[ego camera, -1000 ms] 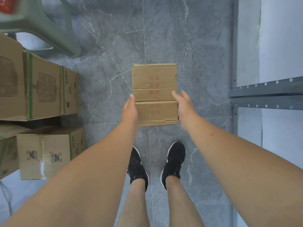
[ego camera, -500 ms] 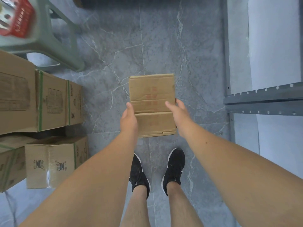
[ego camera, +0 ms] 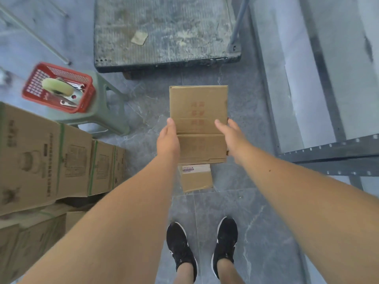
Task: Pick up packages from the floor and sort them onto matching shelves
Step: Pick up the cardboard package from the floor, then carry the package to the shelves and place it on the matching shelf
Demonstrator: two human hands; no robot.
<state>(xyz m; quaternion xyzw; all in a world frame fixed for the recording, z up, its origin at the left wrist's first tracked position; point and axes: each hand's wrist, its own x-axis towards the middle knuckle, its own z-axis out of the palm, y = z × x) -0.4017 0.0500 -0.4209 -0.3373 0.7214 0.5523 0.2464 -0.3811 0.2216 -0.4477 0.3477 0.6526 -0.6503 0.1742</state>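
I hold a flat brown cardboard box [ego camera: 198, 107] with faint red print out in front of me, above the floor. My left hand [ego camera: 168, 140] grips its left edge, thumb on top and fingers hidden underneath. On the right edge, my right hand [ego camera: 231, 135] grips the same way, with its thumb lying on the top face. Below the near end of the held box, a smaller cardboard box [ego camera: 196, 178] with a white label lies on the grey floor. A grey metal shelf rack [ego camera: 330, 155] stands to my right.
Large stacked cartons [ego camera: 51, 160] with green straps fill the left side. A red basket [ego camera: 59, 87] with tools sits on a green stool [ego camera: 106, 111]. Ahead lies a dirty grey platform cart [ego camera: 164, 31]. My black shoes [ego camera: 202, 247] stand on the marble tiles.
The held box has come up and forward, still between both hands. The view has tilted upward, bringing in the cart, the basket and the small labelled box on the floor.
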